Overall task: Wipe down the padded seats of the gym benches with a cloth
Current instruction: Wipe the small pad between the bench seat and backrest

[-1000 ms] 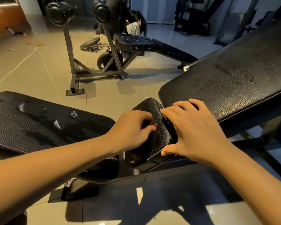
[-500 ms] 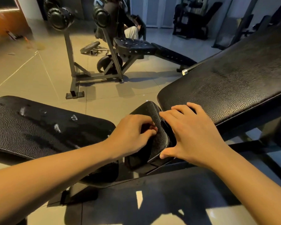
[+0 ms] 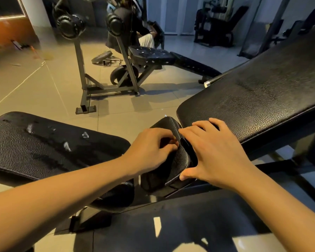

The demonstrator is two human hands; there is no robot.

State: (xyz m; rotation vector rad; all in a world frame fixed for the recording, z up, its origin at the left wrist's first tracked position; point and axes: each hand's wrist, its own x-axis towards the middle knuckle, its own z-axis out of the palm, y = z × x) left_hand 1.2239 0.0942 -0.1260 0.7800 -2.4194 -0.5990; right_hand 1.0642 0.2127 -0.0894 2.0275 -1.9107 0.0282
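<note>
Black, pebbled leather covers three pads close to the camera. A long flat pad [image 3: 44,146] lies at the left, a small seat pad [image 3: 168,122] sits in the middle, and a large tilted back pad [image 3: 253,99] rises at the right.

Two bare hands meet on the small seat pad. The left hand [image 3: 151,150] has its fingers curled, tips pressed to the leather. No cloth shows, and whether one is bunched inside that hand cannot be told. The right hand [image 3: 216,153] lies spread and flat, fingers reaching the gap below the back pad and thumb at the seat pad's lower edge.

Over the last second almost nothing has changed. Both hands sit on the same spot in the same shapes, and only the view has drifted slightly. That suggests fiddling or bracing at this edge rather than a travelling wipe, so the seat is probably not yet done.

About four pale scuffs [image 3: 85,134] mark the left pad. One more bench [image 3: 151,55] stands further off on the tiled floor [image 3: 35,84], with two round rollers [image 3: 69,26] on its posts. One person [image 3: 145,40] sits behind it.
</note>
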